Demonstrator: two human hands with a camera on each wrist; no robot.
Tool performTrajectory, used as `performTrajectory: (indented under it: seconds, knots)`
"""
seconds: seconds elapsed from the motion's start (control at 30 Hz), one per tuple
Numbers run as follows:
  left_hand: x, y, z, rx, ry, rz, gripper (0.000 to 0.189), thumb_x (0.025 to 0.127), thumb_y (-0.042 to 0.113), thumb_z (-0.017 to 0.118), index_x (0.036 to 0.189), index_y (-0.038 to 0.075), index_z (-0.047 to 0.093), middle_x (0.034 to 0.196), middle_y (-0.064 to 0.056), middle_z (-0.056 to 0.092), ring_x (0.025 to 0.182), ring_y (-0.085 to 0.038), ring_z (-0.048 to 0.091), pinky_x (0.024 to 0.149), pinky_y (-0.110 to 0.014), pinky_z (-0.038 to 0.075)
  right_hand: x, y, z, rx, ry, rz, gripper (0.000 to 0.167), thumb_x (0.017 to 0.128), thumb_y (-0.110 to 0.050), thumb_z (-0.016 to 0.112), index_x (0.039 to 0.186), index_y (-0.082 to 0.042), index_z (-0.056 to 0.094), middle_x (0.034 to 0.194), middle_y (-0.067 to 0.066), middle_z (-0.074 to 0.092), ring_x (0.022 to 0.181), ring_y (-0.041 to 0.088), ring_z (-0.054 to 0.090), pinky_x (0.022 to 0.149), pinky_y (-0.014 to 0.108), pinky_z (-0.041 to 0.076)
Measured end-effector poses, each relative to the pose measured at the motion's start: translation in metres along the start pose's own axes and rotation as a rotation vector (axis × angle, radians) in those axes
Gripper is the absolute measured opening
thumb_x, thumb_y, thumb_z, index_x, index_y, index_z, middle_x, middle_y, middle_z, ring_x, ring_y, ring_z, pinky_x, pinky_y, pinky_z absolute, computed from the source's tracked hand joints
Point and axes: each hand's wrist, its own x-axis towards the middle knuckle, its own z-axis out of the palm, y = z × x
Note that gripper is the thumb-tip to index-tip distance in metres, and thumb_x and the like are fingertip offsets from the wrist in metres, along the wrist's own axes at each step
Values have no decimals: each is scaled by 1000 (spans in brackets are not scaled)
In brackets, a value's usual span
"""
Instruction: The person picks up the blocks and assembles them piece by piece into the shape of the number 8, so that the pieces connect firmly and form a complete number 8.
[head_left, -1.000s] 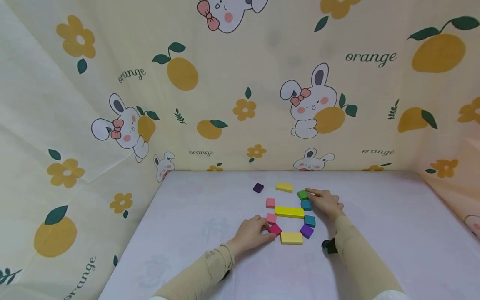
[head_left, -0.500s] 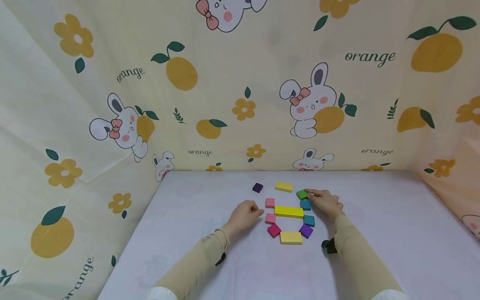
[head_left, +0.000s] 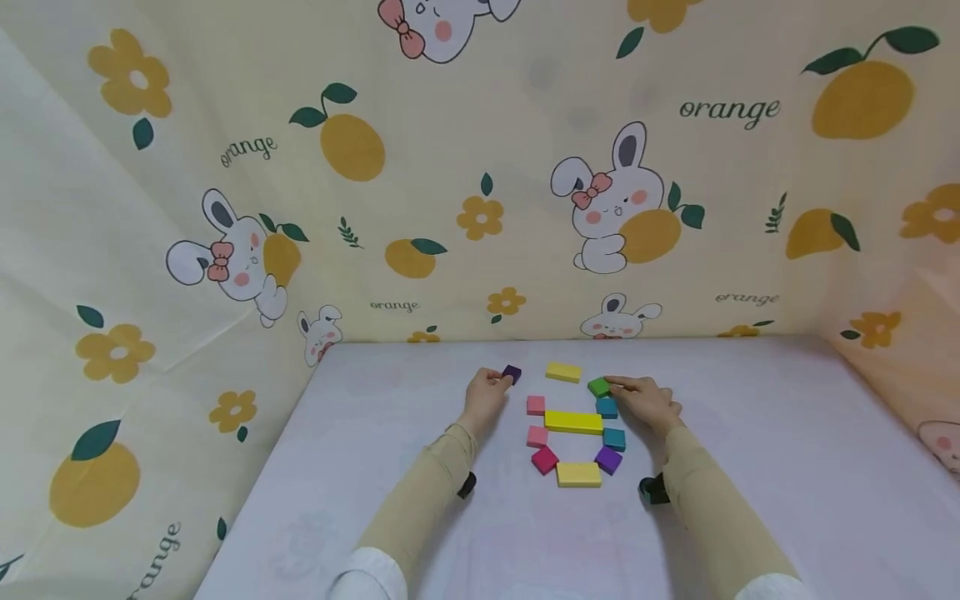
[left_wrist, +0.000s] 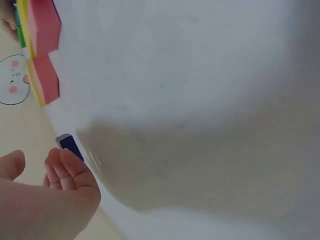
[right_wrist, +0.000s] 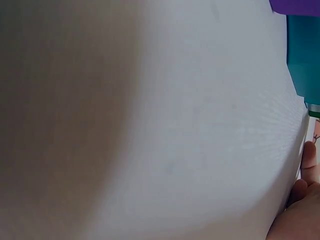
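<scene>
In the head view my left hand (head_left: pixel 483 397) is at the dark purple block (head_left: pixel 512 373), its fingertips at the near left side. The left wrist view shows this block (left_wrist: pixel 70 145) just beyond the fingertips, with the thumb apart from the fingers. My right hand (head_left: pixel 648 401) touches the green block (head_left: pixel 598 387) with an extended index finger. Below green stand two teal blocks (head_left: pixel 613 439) and a purple block (head_left: pixel 608 459). Two pink blocks (head_left: pixel 536 405) and a crimson block (head_left: pixel 544 460) line the left side. A long yellow block (head_left: pixel 573 422) spans between the sides.
A pale yellow block (head_left: pixel 563 372) lies at the top of the arrangement, another pale yellow block (head_left: pixel 578 475) at its bottom. All rest on a white tabletop (head_left: pixel 375 467). A patterned cloth (head_left: pixel 420 200) hangs behind the table's back edge.
My left hand has left the crimson block and moved up and away to the dark purple block. The right hand stays at the green block. The head view has shifted slightly.
</scene>
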Motion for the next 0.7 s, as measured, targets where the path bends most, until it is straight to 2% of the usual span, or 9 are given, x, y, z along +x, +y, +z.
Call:
performTrajectory:
  seconds: [0.13,0.37,0.7]
  knots:
    - [7,3,7,24,37,-12,38,90,21,57,117,-4,49,101,-19,61,86,-23,58,75,-32,47,-1,-1,-2,-1,8,6,45,95,-43,42,135,-23,48,142,26,32,117,49,22,89,64,13]
    - [11,1,15,51,106,-43,29,89,18,58,110,-2,56,100,-19,65,84,-24,61,73,-32,48,-6,-2,-2,6,10,23,46,94,-45,44,134,-23,50,140,25,33,117,49,22,89,63,15]
    - [12,7,24,81,154,-167,27,91,25,55,110,6,58,107,-11,67,95,-27,62,85,-39,45,-3,-1,-4,41,-3,10,53,91,-52,47,135,-21,49,143,24,34,118,48,21,93,67,9]
